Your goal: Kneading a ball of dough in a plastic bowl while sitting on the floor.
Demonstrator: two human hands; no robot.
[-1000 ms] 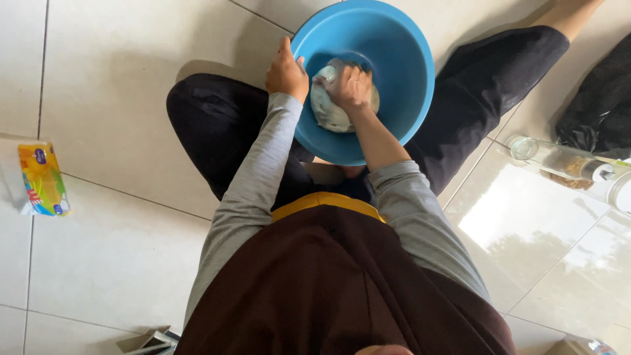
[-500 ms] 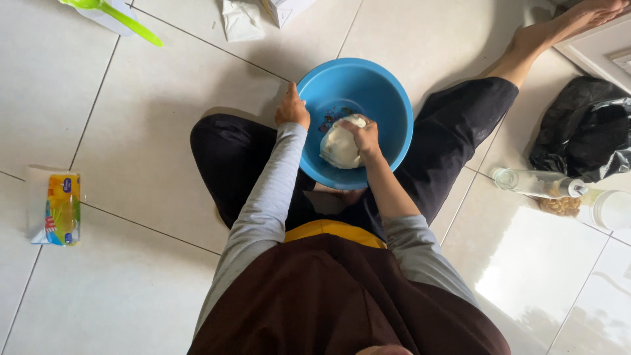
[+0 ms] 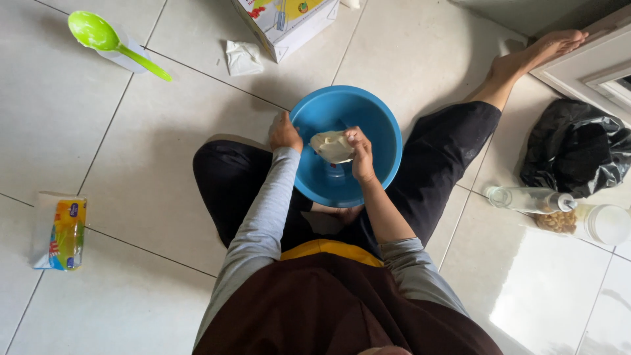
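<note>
I sit on a tiled floor with a round blue plastic bowl (image 3: 374, 125) between my legs. My left hand (image 3: 284, 131) grips the bowl's left rim. Inside the bowl, my right hand (image 3: 359, 152) is closed on a pale lump of dough (image 3: 330, 146), which is lifted a little off the bowl's bottom. The bowl's wet bottom shows below the dough.
A green plastic ladle (image 3: 105, 38) lies at the far left, a cardboard box (image 3: 284, 21) and a crumpled white wrapper (image 3: 242, 58) at the top. A yellow packet (image 3: 64, 231) lies left. A clear bottle (image 3: 530, 198), a jar (image 3: 591, 222) and a black bag (image 3: 573, 146) sit right.
The view has pulled back, showing more floor. My right hand has lifted and turned the dough inside the bowl; my left hand stays on the rim.
</note>
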